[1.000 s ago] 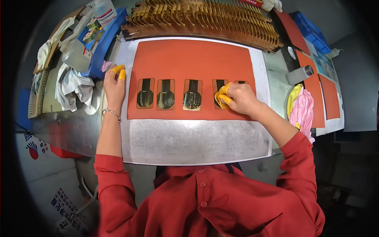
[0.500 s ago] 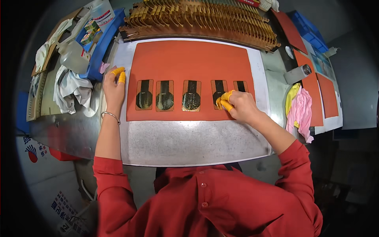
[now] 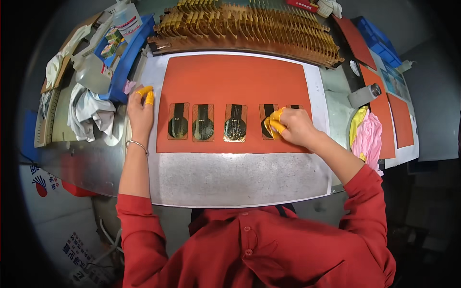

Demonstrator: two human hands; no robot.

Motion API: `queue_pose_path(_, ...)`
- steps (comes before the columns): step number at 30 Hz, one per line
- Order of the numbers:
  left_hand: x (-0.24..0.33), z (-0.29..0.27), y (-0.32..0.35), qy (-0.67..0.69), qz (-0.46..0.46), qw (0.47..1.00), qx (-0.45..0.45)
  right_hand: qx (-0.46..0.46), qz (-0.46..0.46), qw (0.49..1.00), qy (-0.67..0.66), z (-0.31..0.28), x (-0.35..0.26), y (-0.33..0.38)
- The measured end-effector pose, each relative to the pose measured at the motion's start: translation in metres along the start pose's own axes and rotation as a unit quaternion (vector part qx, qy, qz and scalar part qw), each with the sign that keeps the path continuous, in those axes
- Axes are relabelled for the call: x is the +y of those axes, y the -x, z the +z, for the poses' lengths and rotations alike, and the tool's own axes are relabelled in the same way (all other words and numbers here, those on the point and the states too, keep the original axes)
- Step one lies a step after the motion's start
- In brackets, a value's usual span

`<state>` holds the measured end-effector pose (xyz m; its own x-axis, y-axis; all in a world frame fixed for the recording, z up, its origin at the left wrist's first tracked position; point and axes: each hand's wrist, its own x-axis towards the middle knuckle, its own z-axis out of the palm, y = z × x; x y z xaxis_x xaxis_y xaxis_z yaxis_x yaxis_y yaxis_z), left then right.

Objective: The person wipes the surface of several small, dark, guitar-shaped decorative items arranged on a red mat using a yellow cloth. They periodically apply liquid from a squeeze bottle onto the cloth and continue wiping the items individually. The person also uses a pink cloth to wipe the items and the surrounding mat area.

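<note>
The left hand [image 3: 140, 109], its yellow-capped fingertips slightly apart, rests at the white sheet's [image 3: 318, 101] left edge. Rightward, three dark cards [image 3: 178, 127] lie on the orange mat [image 3: 230, 79]; the right hand's [image 3: 297, 126] bunched fingers touch a fourth card [image 3: 268, 109], any grip impossible to tell. Beyond lies a pink cloth [image 3: 368, 132].

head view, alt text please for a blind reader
A person's right hand, in yellow finger covers, curls over the fourth flat patterned piece from the left in a row of five on an orange mat. The left hand is left of the mat; golden strips stand behind the mat.
</note>
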<state>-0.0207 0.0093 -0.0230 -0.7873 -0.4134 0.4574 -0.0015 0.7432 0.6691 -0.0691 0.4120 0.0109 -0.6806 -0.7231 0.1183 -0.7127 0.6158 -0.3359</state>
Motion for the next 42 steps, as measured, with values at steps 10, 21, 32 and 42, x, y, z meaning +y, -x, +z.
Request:
queue_pose_path(10, 0.004, 0.0, 0.0, -0.014, 0.04, 0.999, -0.009, 0.031, 0.041, 0.999, 0.013, -0.003, -0.008, 0.0)
queue_pose_path(21, 0.003, -0.002, 0.004, -0.021, 0.026, 0.999, -0.002, 0.014, 0.053, 0.998, 0.008, -0.003, -0.017, 0.012)
queue_pose_path(32, -0.002, -0.001, 0.004, -0.005, 0.023, 1.0, 0.003, 0.057, 0.087, 0.994, 0.02, 0.002, 0.003, -0.038)
queue_pose_path(42, 0.004, -0.004, 0.005, 0.017, 0.005, 1.0, -0.017, 0.036, 0.144, 0.986, -0.071, -0.007, -0.009, -0.038)
